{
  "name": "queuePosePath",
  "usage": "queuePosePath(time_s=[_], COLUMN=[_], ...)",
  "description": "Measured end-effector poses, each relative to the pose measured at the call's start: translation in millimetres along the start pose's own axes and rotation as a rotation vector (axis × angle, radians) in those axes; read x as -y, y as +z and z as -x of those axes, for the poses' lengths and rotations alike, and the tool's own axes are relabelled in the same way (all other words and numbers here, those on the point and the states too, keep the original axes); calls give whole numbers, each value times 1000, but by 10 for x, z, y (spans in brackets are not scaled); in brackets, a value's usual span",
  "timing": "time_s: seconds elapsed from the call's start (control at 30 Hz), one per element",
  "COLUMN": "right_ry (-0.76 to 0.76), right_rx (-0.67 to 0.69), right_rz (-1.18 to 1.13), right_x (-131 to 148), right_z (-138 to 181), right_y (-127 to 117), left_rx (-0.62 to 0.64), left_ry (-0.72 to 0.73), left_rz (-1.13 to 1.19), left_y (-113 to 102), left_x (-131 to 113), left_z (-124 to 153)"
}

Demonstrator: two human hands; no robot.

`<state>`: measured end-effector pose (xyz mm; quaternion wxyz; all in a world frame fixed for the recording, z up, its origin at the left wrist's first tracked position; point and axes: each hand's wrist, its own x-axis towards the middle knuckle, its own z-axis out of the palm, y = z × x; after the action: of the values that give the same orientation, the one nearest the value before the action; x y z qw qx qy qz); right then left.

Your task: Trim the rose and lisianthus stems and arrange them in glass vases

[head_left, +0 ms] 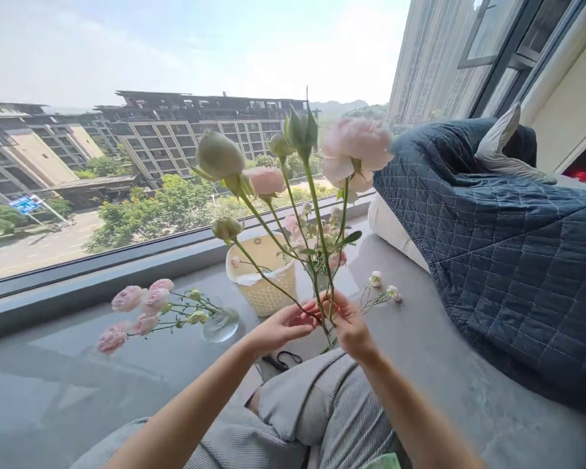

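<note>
Both my hands hold a bunch of pink roses and green buds (293, 156) upright by the stems. My left hand (279, 326) pinches the stems from the left. My right hand (350, 324) is wrapped round them from the right. The blooms rise in front of the window. Behind the stems stands a cream perforated basket (266, 293) lined with plastic. My knees in striped grey trousers (322, 404) are below the hands.
A small glass vase (221, 324) lies tilted on the grey sill with pink spray roses (137, 309) reaching left. A loose sprig (381, 290) lies to the right. Black scissors (283, 359) rest by my knee. A dark quilted blanket (508, 260) covers the right side.
</note>
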<state>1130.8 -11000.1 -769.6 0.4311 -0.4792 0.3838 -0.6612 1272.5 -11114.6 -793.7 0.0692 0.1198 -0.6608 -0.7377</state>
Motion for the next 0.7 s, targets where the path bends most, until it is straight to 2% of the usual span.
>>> queuePosePath(time_s=[0.13, 0.27, 0.37, 0.47, 0.6, 0.7], right_ry=[35, 160, 266, 340, 368, 354], right_rx=[110, 152, 163, 159, 116, 29], right_rz=[-30, -93, -143, -176, -161, -134], right_x=[-202, -423, -532, -577, -676, -823], right_z=[-135, -312, -492, -711, -978, -1064], right_y=[538, 949, 1099, 1129, 1033, 859], left_rx=[-111, -267, -334, -379, -421, -449], left_ry=[268, 421, 464, 506, 559, 580], left_rz=[192, 241, 279, 310, 316, 332], left_y=[-238, -345, -437, -589, -831, -990], left_x=[-300, -327, -316, -332, -361, -332], left_z=[708, 993, 986, 879, 660, 507])
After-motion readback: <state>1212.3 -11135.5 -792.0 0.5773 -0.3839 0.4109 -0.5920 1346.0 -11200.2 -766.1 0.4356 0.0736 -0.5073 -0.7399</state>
